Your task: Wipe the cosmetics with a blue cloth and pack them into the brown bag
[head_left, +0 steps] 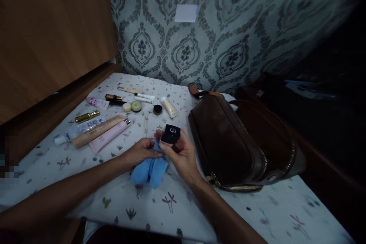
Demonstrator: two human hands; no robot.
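My right hand [183,158] is closed around a small cosmetic bottle with a square black cap [170,134]; its lower part is mostly hidden by my fingers. A blue cloth [150,171] hangs from my left hand [143,151], which pinches it against the bottle's side. Both hands are close together above the front middle of the printed tablecloth [134,206]. Left of them lie a pink tube [110,135] and a beige tube [98,131]. Beyond the hands are a small black-lidded jar [157,109] and a cream tube with a white cap [169,107].
A brown leather bag [225,141] lies unzipped to the right. At the back left are a green-lidded jar [136,106], a brush [128,90], a gold tube [87,116], a clear bottle [80,129] and other cosmetics. A wooden cabinet [54,34] borders the left side; a patterned wall [183,49] stands behind.
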